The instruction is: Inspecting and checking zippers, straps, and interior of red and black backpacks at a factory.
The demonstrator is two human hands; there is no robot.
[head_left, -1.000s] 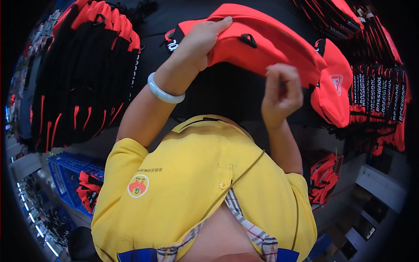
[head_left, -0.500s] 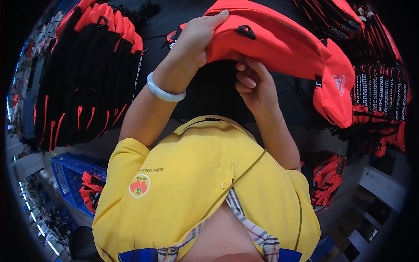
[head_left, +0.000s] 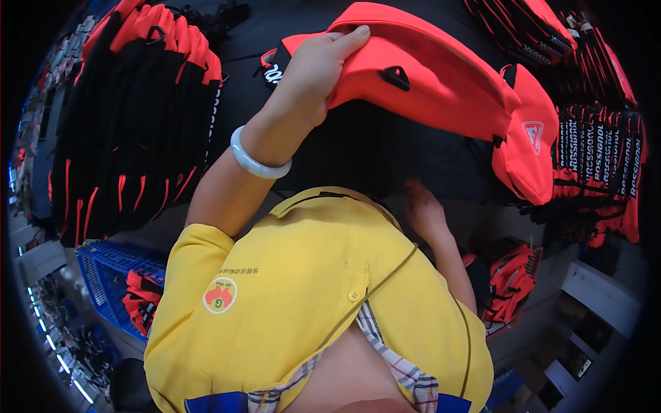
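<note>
The left hand (head_left: 313, 74) clamps a curved, bright-red fabric bag (head_left: 441, 86) between thumb and hidden fingers, well apart from the right hand (head_left: 425, 208), whose finger spacing I cannot tell.

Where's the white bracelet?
In the head view, the white bracelet is left of centre, around the wrist just below the left hand, which holds the red bag.

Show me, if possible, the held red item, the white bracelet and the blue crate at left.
Held red item (head_left: 447, 94), head view: broad middle panel.
White bracelet (head_left: 252, 166), head view: lower curve.
Blue crate (head_left: 100, 275), head view: side wall.
</note>
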